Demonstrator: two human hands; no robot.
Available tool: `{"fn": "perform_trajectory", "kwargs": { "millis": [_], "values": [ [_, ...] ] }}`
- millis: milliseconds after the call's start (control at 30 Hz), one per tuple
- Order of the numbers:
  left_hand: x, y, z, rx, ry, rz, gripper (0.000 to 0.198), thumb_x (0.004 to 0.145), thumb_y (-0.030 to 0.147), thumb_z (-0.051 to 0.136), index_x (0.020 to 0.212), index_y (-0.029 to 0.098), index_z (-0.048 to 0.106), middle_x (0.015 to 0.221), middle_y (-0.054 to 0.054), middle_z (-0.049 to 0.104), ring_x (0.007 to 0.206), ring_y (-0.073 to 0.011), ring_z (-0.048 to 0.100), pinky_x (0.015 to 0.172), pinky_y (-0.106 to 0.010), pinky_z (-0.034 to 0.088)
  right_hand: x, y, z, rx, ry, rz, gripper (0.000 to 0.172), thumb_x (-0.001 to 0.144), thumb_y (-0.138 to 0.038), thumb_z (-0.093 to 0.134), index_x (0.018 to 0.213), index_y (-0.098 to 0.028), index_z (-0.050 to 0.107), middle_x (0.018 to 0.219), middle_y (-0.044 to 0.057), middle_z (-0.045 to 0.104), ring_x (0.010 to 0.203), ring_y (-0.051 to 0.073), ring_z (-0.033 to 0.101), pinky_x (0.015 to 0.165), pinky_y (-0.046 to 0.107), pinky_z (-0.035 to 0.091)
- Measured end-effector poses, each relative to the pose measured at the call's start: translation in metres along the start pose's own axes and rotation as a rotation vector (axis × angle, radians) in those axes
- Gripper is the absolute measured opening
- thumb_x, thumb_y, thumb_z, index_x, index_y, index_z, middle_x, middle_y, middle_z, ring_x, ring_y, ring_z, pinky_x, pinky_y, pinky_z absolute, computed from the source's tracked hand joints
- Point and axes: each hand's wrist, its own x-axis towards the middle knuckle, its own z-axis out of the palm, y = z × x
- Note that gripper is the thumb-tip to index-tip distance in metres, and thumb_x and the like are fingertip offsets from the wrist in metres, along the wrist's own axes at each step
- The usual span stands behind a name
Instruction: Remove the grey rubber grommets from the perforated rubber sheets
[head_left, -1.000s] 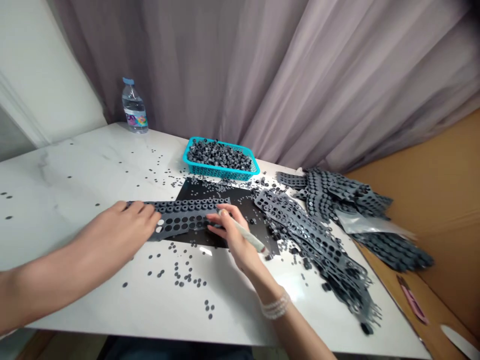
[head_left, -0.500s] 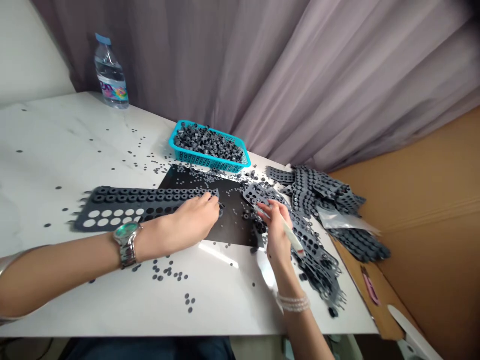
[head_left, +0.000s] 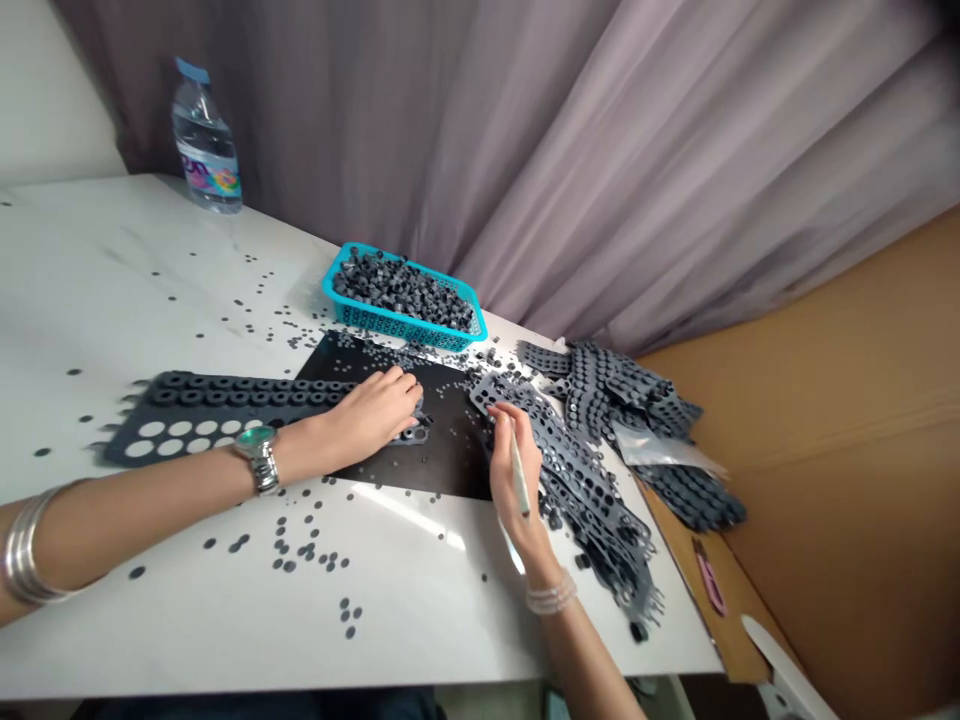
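Note:
My left hand [head_left: 375, 408] lies on the right end of a long grey rubber strip [head_left: 217, 410] punched with round holes, fingers curled down on it. The strip lies across a black mat [head_left: 435, 450] on the white table [head_left: 150, 280]. My right hand [head_left: 514, 465] holds a white pen-like tool [head_left: 519, 470], its fingertips touching the near end of a heap of punched grey strips [head_left: 585, 470]. A watch is on my left wrist, a bead bracelet on my right.
A turquoise basket [head_left: 405, 322] full of small grey rings stands behind the mat. A water bottle [head_left: 204, 140] is at the far left. More grey strips and a plastic bag [head_left: 660, 445] lie right. Small discs litter the table. Cardboard and a pink cutter [head_left: 709, 580] are beyond the right edge.
The strip has slid left. My left hand went from its left end to its right end. My right hand left the strip and moved to the heap of strips.

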Motion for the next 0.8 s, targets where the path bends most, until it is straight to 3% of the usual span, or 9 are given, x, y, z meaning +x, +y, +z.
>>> {"fn": "perform_trajectory", "kwargs": {
  "millis": [133,233,367,433,500,600,700,800],
  "values": [
    [-0.003,0.006,-0.007,-0.019,-0.041,-0.003,0.034,0.094,0.035,0.047,0.116,0.012,0.06,0.116,-0.014,0.061,0.111,-0.0275,0.051,0.099,-0.039,0.039,-0.01,-0.02,0.038,0.374,-0.179,0.004,0.034,0.096,-0.047,0.038,0.113,-0.023,0.056,0.112,0.006,0.069,0.103,0.019,0.065,0.086,0.031,0.05],
    [-0.002,0.005,-0.016,-0.086,-0.048,-0.015,0.033,0.095,0.031,0.044,0.114,0.01,0.061,0.116,-0.014,0.061,0.111,-0.0262,0.051,0.1,-0.039,0.038,-0.013,-0.021,0.056,0.334,-0.14,0.031,0.033,0.095,-0.047,0.04,0.107,-0.022,0.059,0.103,0.005,0.07,0.099,0.019,0.065,0.089,0.032,0.048],
    [0.003,0.003,-0.024,-0.167,-0.051,0.001,0.031,0.095,0.023,0.039,0.111,0.013,0.064,0.111,-0.012,0.061,0.106,-0.0238,0.053,0.095,-0.038,0.041,-0.001,-0.012,0.042,0.173,0.086,0.039,0.034,0.095,-0.045,0.038,0.11,-0.021,0.056,0.103,0.006,0.068,0.098,0.019,0.062,0.091,0.034,0.044],
    [0.007,0.004,-0.025,-0.19,-0.059,0.017,0.031,0.094,0.019,0.038,0.108,0.014,0.065,0.106,-0.011,0.062,0.103,-0.0225,0.054,0.092,-0.036,0.042,0.008,-0.01,0.035,0.194,0.114,0.075,0.038,0.094,-0.047,0.038,0.118,-0.021,0.05,0.096,0.004,0.069,0.089,0.018,0.062,0.084,0.033,0.045],
    [0.011,0.005,-0.024,-0.204,-0.072,0.028,0.031,0.092,0.016,0.038,0.105,0.015,0.066,0.102,-0.01,0.062,0.1,-0.0218,0.054,0.09,-0.034,0.042,0.017,-0.01,0.034,0.273,0.072,0.102,0.039,0.092,-0.051,0.041,0.115,-0.021,0.051,0.086,0.002,0.067,0.076,0.016,0.061,0.071,0.03,0.047],
    [0.015,0.005,-0.019,-0.22,-0.095,0.029,0.03,0.091,0.014,0.039,0.104,0.016,0.066,0.099,-0.009,0.061,0.096,-0.0208,0.056,0.088,-0.033,0.042,0.029,-0.011,0.043,0.401,-0.103,0.146,0.035,0.086,-0.052,0.051,0.091,-0.019,0.06,0.07,0.0,0.062,0.057,0.013,0.053,0.052,0.025,0.041],
    [0.018,0.0,-0.012,-0.247,-0.116,0.019,0.029,0.09,0.015,0.041,0.105,0.017,0.066,0.099,-0.008,0.061,0.093,-0.0196,0.058,0.085,-0.033,0.042,0.038,-0.009,0.053,0.464,-0.205,0.222,0.028,0.077,-0.044,0.063,0.071,-0.017,0.061,0.059,-0.002,0.059,0.048,0.009,0.046,0.046,0.023,0.034],
    [0.02,-0.006,-0.007,-0.277,-0.133,-0.005,0.027,0.09,0.018,0.044,0.105,0.018,0.067,0.098,-0.008,0.062,0.092,-0.0195,0.059,0.083,-0.032,0.042,0.04,-0.003,0.057,0.496,-0.201,0.279,0.022,0.07,-0.037,0.069,0.068,-0.017,0.062,0.054,-0.004,0.057,0.046,0.008,0.044,0.045,0.022,0.032]
  ]
}}
